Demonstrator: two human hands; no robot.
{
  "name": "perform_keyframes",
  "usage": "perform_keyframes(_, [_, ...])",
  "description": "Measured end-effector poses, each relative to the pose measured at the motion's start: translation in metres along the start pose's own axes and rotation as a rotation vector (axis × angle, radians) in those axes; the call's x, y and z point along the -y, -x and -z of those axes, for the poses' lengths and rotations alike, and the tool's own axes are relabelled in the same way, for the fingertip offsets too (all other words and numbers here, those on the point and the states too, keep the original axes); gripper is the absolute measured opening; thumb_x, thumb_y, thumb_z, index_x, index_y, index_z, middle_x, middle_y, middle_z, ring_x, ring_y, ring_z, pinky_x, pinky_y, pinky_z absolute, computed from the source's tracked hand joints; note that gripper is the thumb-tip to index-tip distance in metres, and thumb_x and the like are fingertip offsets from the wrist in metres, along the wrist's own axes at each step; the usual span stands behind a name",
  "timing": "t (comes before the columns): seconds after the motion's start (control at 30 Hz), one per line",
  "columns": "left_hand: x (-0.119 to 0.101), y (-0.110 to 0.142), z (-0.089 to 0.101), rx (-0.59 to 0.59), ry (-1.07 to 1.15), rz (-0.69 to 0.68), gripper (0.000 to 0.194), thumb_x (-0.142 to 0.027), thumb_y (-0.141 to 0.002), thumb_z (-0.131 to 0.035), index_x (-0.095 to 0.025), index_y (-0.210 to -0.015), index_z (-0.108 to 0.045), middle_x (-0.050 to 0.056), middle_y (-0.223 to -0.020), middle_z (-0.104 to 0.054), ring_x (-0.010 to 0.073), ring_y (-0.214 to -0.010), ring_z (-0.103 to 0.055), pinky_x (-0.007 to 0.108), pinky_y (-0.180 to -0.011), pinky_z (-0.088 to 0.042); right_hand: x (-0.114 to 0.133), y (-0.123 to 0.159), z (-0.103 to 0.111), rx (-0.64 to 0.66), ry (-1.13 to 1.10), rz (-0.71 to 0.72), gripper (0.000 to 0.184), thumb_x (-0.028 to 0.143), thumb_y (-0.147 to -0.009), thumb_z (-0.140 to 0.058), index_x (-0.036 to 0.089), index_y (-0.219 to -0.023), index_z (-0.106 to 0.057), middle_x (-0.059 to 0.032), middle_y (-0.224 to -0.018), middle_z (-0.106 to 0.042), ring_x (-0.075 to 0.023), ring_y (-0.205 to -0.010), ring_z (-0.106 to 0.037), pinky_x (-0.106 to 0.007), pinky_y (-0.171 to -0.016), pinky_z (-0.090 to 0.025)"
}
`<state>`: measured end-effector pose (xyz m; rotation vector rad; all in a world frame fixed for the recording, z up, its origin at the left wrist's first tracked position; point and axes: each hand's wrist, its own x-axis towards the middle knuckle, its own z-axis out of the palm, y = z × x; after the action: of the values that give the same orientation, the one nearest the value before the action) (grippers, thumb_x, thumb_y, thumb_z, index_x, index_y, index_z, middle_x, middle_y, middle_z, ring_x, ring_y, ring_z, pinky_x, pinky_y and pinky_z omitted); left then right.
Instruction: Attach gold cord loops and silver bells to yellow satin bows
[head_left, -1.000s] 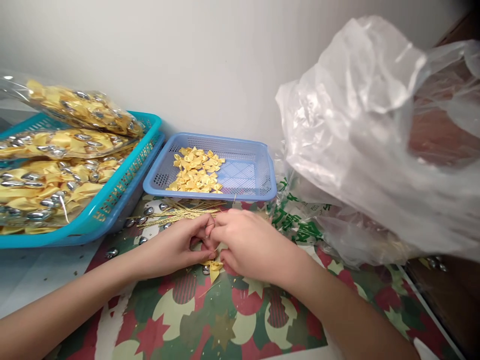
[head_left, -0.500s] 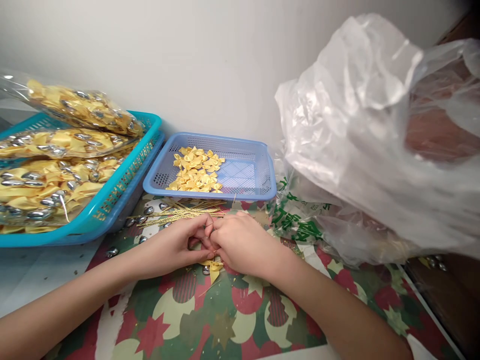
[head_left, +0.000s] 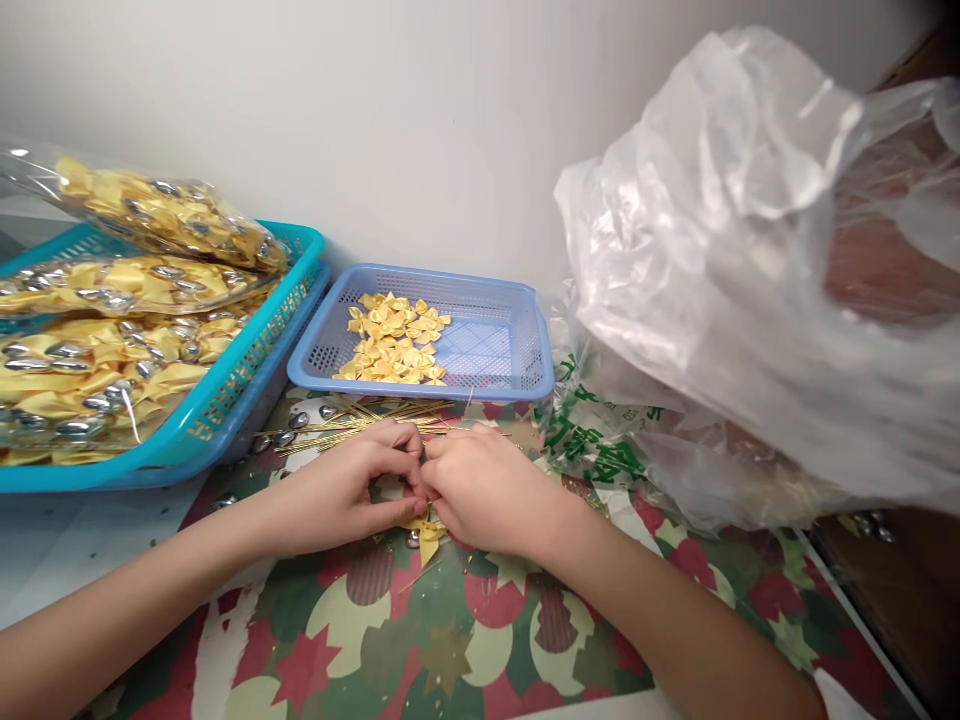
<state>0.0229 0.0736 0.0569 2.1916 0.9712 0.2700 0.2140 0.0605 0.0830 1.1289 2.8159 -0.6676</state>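
My left hand (head_left: 366, 490) and my right hand (head_left: 484, 490) meet over the patterned table cover, their fingertips closed together in a pinch. Just under the fingers a yellow ribbon bow (head_left: 429, 545) hangs out, its upper part hidden by them. Beside it shows a small shiny silver bead (head_left: 412, 539). A thin gold strand pokes out below the bow. Behind my hands lies a bundle of gold wire ties (head_left: 360, 424), with several silver beads (head_left: 298, 420) scattered to its left.
A blue basket (head_left: 536, 345) behind my hands holds small yellow bows (head_left: 394, 340). On the left, a turquoise basket (head_left: 311, 245) carries clear bags (head_left: 172, 210) of yellow bows with silver beads. A large crumpled plastic bag (head_left: 712, 260) stands at the right. A wall rises behind.
The fingers of my left hand have shifted slightly, with the index finger more bent and a wider gap above the thumb. The bow stays in nearly the same place.
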Motion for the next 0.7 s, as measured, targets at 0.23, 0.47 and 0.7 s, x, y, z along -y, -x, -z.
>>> perform_keyframes(0.23, [-0.0097, -0.0024, -0.0004, 0.019, 0.006, 0.022, 0.021, -0.036, -0.083, -0.060, -0.022, -0.071, -0.070, 0.006, -0.085, -0.069, 0.0256, -0.086, -0.067, 0.030, -0.075, -0.052, 0.0007, 0.0015, 0.0033, -0.004, -0.007, 0.018, 0.016, 0.013, -0.091, -0.056, 0.012, -0.084, -0.070, -0.0091, -0.097, -0.069, -0.0198, -0.090, -0.062, -0.033, -0.084, -0.044])
perform_keyframes(0.47, [-0.0120, -0.0032, -0.0012, 0.010, 0.000, 0.040, 0.020, -0.035, -0.081, -0.060, -0.023, -0.068, -0.070, 0.004, -0.079, -0.067, 0.0254, -0.083, -0.066, 0.030, -0.073, -0.051, -0.0002, 0.0010, 0.0029, -0.007, -0.002, 0.011, 0.019, 0.012, -0.091, -0.053, 0.012, -0.083, -0.070, -0.0096, -0.097, -0.069, -0.0191, -0.090, -0.061, -0.031, -0.083, -0.043])
perform_keyframes(0.7, [-0.0106, -0.0011, -0.0012, 0.017, -0.008, 0.064, 0.019, -0.036, -0.080, -0.063, -0.024, -0.068, -0.072, 0.004, -0.078, -0.068, 0.0241, -0.083, -0.065, 0.028, -0.074, -0.052, -0.0011, 0.0012, 0.0024, -0.013, 0.012, -0.001, 0.020, 0.011, -0.091, -0.052, 0.010, -0.083, -0.070, -0.0095, -0.092, -0.069, -0.0190, -0.088, -0.061, -0.031, -0.082, -0.042])
